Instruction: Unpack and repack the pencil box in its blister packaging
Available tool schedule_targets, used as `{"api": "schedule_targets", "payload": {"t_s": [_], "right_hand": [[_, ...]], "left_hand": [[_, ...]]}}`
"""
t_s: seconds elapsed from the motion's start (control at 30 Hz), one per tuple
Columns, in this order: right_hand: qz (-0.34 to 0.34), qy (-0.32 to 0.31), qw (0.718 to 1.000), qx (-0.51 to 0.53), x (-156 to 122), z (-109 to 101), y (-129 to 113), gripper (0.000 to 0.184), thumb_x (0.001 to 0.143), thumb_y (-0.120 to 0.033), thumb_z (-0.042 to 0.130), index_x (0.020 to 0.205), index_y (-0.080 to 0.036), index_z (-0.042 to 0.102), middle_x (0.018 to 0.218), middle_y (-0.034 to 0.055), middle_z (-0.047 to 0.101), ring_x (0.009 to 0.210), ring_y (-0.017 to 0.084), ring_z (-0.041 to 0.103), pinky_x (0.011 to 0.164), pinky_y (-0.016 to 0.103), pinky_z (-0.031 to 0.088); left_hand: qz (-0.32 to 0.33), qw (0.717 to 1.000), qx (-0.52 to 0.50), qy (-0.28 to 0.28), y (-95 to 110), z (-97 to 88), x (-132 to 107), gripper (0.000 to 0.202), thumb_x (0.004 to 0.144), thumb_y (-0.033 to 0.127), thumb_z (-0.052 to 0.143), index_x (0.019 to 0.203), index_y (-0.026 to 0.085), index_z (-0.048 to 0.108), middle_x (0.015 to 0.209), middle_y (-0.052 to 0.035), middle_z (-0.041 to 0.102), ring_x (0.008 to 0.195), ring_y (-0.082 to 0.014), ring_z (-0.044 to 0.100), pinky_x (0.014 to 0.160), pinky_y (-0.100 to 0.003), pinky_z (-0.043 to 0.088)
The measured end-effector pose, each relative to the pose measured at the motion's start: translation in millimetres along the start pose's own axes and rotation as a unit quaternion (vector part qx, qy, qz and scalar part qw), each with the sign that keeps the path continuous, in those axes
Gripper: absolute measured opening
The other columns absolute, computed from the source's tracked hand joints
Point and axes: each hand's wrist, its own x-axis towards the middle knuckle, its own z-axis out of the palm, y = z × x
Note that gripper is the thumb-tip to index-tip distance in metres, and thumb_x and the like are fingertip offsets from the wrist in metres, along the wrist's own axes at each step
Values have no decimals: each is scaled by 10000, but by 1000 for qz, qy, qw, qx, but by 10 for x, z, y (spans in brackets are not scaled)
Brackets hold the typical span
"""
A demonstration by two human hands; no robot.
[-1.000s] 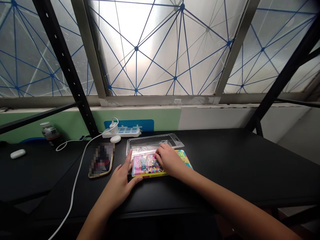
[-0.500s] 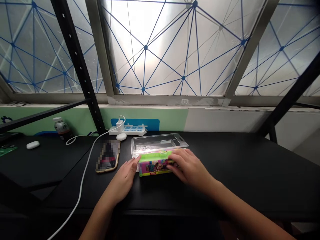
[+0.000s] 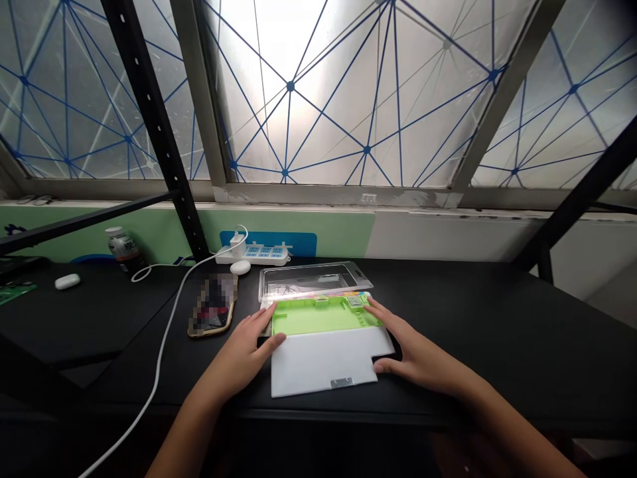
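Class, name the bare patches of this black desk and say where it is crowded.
Bare: the desk right of the right hand; also left of the white cable. Crowded: the middle, with opened case, clear tray, phone and power strip.

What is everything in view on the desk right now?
Case: one, green tray with white flap, opened flat, desk front.
Clear tray: one, transparent, just behind case.
Phone: one, blurred, left of case.
Power strip: one, white, by wall.
Cable: one, white, from strip off desk front.
Oval pods: two, white, by strip and far left.
Bottle: one, white cap, far left.
Desk: one, black.
Left hand: open, on case's left edge.
Right hand: open, at case's right edge.
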Motion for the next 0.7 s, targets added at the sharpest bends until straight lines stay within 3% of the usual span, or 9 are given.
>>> {"api": "schedule_targets", "payload": {"t_s": [0.1,0.23,0.33,0.43,0.57,0.7], "right_hand": [[-14,14,999,30,2,-18,-40,734,849,-459,701,1502,-320,398,1635,71,260,1463,324,312,1174,507,327],[4,70,995,74,26,-27,-54,426,904,-453,630,1293,-279,614,1470,90,541,1338,330,510,1101,498,430],[17,108,989,101,67,7,-84,421,920,-486,598,1283,-274,597,1386,93,611,1252,318,585,1036,478,491],[28,127,986,101,115,57,-131,481,949,-504,534,1359,-253,510,1403,112,582,1265,299,572,1046,465,482],[55,81,994,56,136,111,-164,710,899,-524,600,1502,-254,343,1482,147,503,1311,329,528,1068,511,447],[46,88,993,60,108,123,-157,796,825,-464,703,1507,-279,337,1463,127,529,1301,328,539,1060,503,457]], "left_hand": [[1,1000,-28,0,-6,-18,-10,688,994,644,288,1545,236,347,1592,-74,356,1480,-309,292,1200,-518,226],[-2,996,-92,11,-28,-42,-52,749,992,674,137,1532,214,377,1584,-76,376,1474,-289,310,1211,-482,214],[6,990,-138,19,-41,-39,-58,785,980,686,78,1540,212,356,1568,-69,410,1479,-256,304,1222,-439,202],[39,989,-141,23,-22,-25,-28,761,986,682,116,1556,216,312,1569,-70,407,1470,-245,327,1208,-403,252],[29,996,-83,28,26,6,-1,759,969,636,413,1575,220,225,1525,-114,468,1404,-290,440,1136,-417,366],[25,997,-9,73,66,44,-31,797,889,548,620,1549,266,275,1441,-111,564,1314,-313,541,1065,-427,433]]}}
